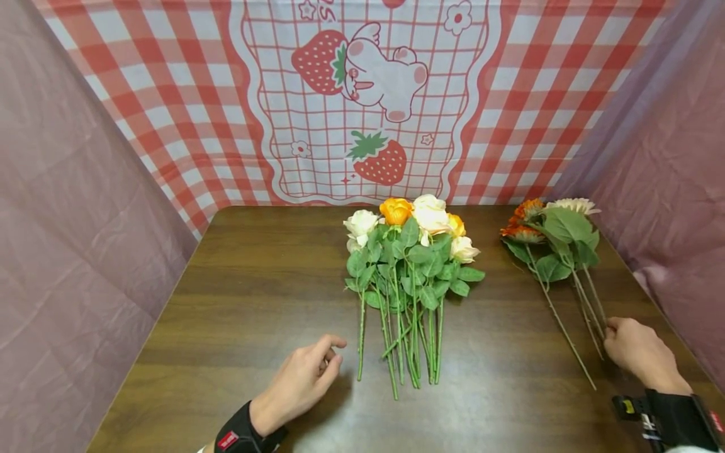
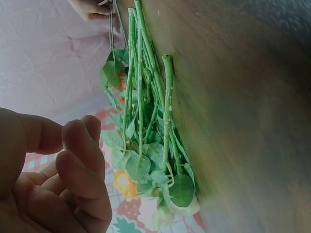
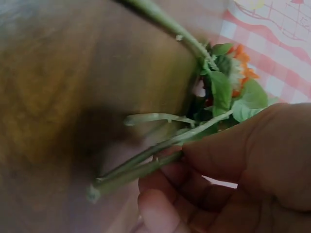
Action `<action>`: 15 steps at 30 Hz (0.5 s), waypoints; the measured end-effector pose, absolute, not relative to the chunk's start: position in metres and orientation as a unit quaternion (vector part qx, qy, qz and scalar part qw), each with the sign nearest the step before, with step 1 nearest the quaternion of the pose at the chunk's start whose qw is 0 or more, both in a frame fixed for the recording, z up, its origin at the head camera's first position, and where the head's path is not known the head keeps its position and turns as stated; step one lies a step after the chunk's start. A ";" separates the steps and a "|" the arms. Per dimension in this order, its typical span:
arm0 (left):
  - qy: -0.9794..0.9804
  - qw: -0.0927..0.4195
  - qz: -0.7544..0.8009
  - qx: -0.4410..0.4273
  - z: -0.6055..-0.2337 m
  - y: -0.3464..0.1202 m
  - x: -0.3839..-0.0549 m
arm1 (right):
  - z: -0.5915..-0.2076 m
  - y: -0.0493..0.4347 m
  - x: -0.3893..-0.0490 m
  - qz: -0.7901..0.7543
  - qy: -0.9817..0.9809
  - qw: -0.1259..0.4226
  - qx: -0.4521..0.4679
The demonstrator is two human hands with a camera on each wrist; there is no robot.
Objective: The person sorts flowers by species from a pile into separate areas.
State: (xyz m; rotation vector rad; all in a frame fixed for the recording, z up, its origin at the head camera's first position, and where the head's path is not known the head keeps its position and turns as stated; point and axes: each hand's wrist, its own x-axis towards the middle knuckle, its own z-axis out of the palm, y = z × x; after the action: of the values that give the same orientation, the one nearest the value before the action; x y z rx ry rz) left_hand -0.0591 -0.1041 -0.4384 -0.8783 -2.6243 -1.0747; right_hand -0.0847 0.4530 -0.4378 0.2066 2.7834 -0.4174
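Observation:
My right hand (image 1: 640,352) pinches one flower stem (image 3: 141,171) between thumb and fingers, near its cut end, at the table's right side. That stem belongs to a small group with orange flowers (image 1: 523,234), a cream flower (image 1: 573,205) and broad green leaves (image 1: 566,229); which bloom it carries I cannot tell. Other stems of the group lie just left of the hand. My left hand (image 1: 303,380) hovers over the table with loosely bent fingers and holds nothing. Right of it lies a bunch of roses, with cream blooms (image 1: 430,214), orange blooms (image 1: 396,211) and green stems (image 2: 141,82).
The brown wooden table (image 1: 243,302) carries both groups of flowers. Behind it hangs a red-and-white checked cloth (image 1: 532,88) with strawberry prints. Pinkish curtains stand at the left (image 1: 73,251) and right (image 1: 674,207).

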 end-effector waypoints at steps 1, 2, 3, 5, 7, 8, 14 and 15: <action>-0.882 0.081 -0.359 -0.293 -0.438 -0.104 -0.059 | -0.440 0.454 -0.084 -0.146 0.974 0.155 0.070; -0.883 0.074 -0.359 -0.292 -0.438 -0.104 -0.059 | -0.442 0.454 -0.084 -0.146 0.975 0.151 0.070; -0.884 0.069 -0.359 -0.292 -0.438 -0.104 -0.059 | -0.443 0.455 -0.084 -0.146 0.976 0.147 0.070; -0.885 0.060 -0.358 -0.292 -0.438 -0.103 -0.059 | -0.446 0.455 -0.083 -0.146 0.977 0.141 0.070; -0.885 0.057 -0.357 -0.295 -0.438 -0.103 -0.059 | -0.446 0.456 -0.082 -0.146 0.977 0.138 0.071; -0.885 0.059 -0.355 -0.296 -0.439 -0.104 -0.059 | -0.446 0.456 -0.082 -0.146 0.978 0.135 0.070; -0.891 0.065 -0.345 -0.289 -0.439 -0.105 -0.062 | -0.449 0.459 -0.080 -0.146 0.981 0.108 0.061; -0.892 0.064 -0.344 -0.286 -0.439 -0.105 -0.062 | -0.450 0.459 -0.079 -0.147 0.982 0.104 0.058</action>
State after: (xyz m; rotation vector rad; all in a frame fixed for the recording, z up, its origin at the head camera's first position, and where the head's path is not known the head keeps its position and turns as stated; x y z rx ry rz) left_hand -0.0618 -0.1047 -0.4389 -0.8654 -2.6939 -1.0395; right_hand -0.0790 0.4589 -0.4499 0.1717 2.8959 -0.4347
